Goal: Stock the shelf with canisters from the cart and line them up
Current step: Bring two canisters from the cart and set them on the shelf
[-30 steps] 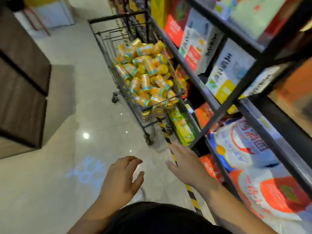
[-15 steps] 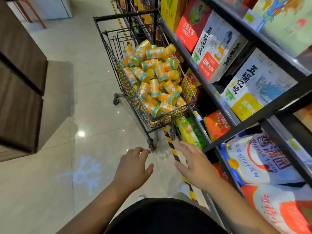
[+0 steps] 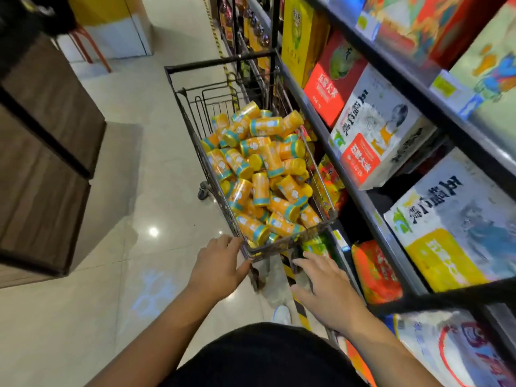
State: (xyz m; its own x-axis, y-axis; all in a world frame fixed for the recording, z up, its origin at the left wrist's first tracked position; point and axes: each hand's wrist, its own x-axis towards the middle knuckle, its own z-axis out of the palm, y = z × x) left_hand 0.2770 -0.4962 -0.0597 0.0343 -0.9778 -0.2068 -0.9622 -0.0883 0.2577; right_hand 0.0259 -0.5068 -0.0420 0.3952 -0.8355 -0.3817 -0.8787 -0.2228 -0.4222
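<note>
- Beside the shelf [image 3: 363,201] at the right of the head view, the wire cart [image 3: 220,61] stands on the tiled floor [image 3: 134,169], heaped with orange-and-teal canisters [image 3: 262,174] lying at all angles.
- Left hand [image 3: 216,268]: loosely open at the cart's near left corner, holding nothing; contact unclear.
- Right hand [image 3: 325,289]: open, fingers spread, just below the near rim, empty.

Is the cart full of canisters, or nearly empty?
Full. The orange canisters lie heaped in the cart, piled about to the rim of its basket and tipped at all angles.
</note>
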